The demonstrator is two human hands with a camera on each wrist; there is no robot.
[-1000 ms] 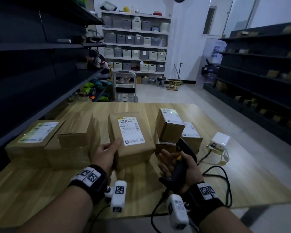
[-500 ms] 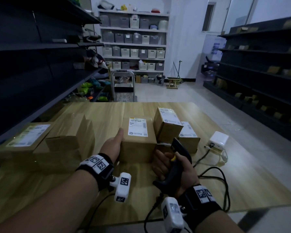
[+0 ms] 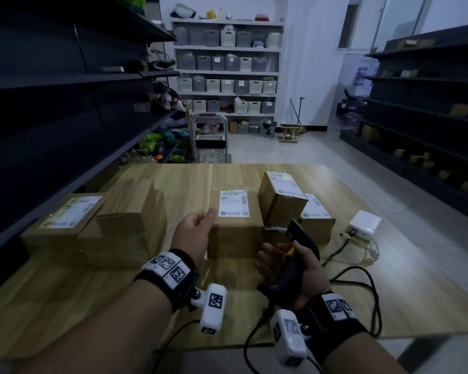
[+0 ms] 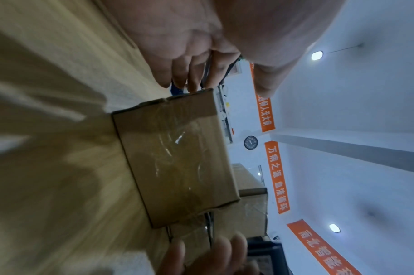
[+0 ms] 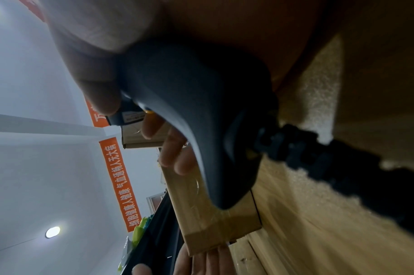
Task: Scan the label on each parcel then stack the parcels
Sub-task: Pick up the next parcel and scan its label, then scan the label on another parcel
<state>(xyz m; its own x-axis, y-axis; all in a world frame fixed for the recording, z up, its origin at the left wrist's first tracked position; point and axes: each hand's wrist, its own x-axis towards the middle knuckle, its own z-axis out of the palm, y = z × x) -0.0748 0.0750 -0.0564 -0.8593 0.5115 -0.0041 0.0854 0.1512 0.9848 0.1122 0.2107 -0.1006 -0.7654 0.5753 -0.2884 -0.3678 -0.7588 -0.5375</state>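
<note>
Since a second ago, the labelled parcel (image 3: 234,222) has been set down flat on the table (image 3: 389,287), its label facing up. It is held at its left side by the left hand (image 3: 193,233), thumb on the top edge and fingers along the side. The scanner (image 3: 295,255) is gripped by the right hand (image 3: 295,271), just near and right of the parcel. A tilted parcel (image 3: 280,201) leans on others to the right; a stack (image 3: 92,225) lies to the left.
</note>
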